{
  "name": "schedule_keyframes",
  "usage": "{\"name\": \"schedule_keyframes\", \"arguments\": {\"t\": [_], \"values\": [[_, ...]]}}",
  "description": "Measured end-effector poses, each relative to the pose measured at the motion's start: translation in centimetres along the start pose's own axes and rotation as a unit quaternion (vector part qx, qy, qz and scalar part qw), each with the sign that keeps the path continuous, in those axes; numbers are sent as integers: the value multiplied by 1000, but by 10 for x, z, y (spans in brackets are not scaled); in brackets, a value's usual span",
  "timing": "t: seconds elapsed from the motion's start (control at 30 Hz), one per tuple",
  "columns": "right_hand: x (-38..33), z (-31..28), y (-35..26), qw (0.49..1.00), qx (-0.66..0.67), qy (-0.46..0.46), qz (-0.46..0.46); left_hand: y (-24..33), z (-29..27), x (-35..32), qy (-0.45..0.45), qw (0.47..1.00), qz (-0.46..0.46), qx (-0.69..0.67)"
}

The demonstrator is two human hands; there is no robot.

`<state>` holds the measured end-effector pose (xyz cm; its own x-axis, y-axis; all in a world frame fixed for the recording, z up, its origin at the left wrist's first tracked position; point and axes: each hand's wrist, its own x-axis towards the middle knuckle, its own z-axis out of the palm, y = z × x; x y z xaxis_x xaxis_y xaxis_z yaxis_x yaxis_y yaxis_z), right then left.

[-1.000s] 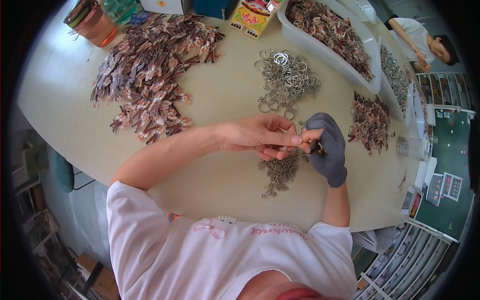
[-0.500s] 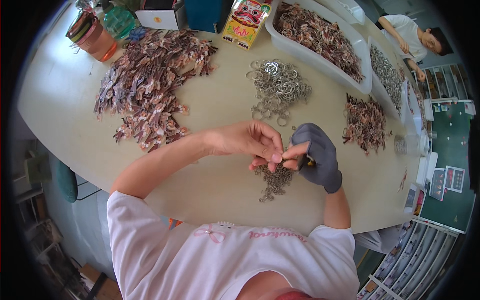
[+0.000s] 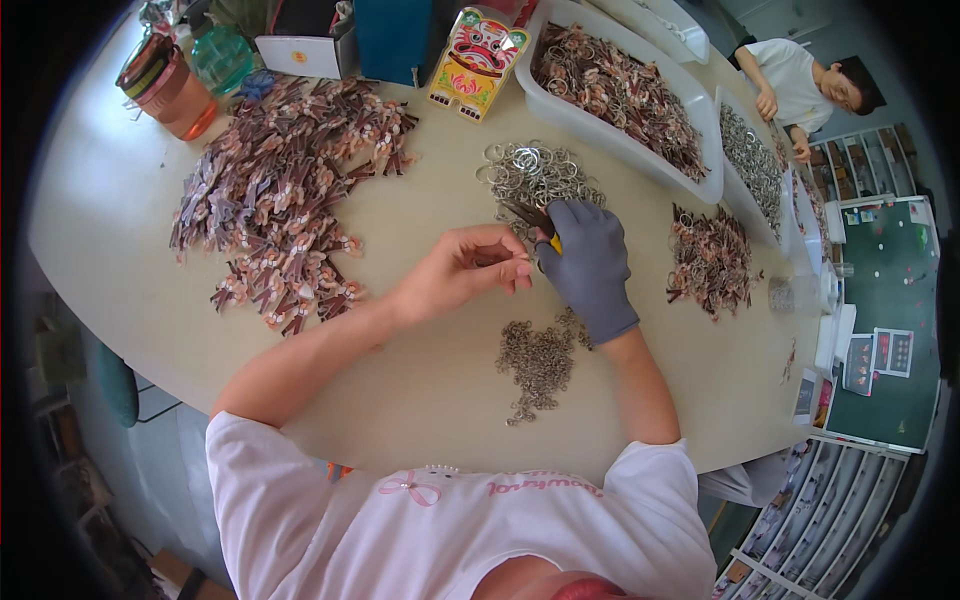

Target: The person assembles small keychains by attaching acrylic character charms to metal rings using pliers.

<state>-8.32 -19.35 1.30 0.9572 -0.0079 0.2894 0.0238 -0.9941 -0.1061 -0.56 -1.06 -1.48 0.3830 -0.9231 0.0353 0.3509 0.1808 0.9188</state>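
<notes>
My right hand [image 3: 590, 268], in a grey glove with bare fingertips at the thumb side, is closed round a pair of pliers [image 3: 530, 213] with dark jaws and a yellow grip. Their jaws point up and left, over the near edge of a pile of silver key rings [image 3: 540, 172]. Just left of it, my bare left hand [image 3: 465, 272] has thumb and forefinger pinched together; what sits between them is too small to make out. Below both hands lies a heap of small metal rings or chain links [image 3: 535, 365], beside my right wrist.
A large pile of brown and pink flat charms [image 3: 280, 190] spreads at left, a smaller one [image 3: 710, 255] at right. White bins [image 3: 715, 170] of charms and rings line the far right. A yellow-red card [image 3: 478, 65], orange cup [image 3: 170, 88] and another person [image 3: 800, 85] are beyond.
My right hand has moved up from the small-ring heap toward the key rings, and the pliers now show their jaws. My left hand has shifted left, apart from the glove, still pinching.
</notes>
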Motion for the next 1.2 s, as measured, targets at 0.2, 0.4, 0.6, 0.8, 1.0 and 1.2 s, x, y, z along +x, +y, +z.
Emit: {"name": "schedule_keyframes", "arguments": {"t": [0.2,0.4,0.6,0.8,1.0,1.2], "values": [[4,-27,-8,969,191,-33,150,1,0,-1,40,999,-12,21],[0,-35,-2,839,483,-45,248,1,0,2,51,997,-14,54],[-2,-50,-8,844,481,-78,223,-2,0,0,56,996,-4,66],[-3,-57,-16,828,513,-65,216,-5,1,1,80,994,5,76],[-2,-58,-18,835,503,-70,212,-5,1,2,84,994,14,69],[-4,-60,-16,844,487,-71,212,-5,2,2,87,993,27,69]]}}
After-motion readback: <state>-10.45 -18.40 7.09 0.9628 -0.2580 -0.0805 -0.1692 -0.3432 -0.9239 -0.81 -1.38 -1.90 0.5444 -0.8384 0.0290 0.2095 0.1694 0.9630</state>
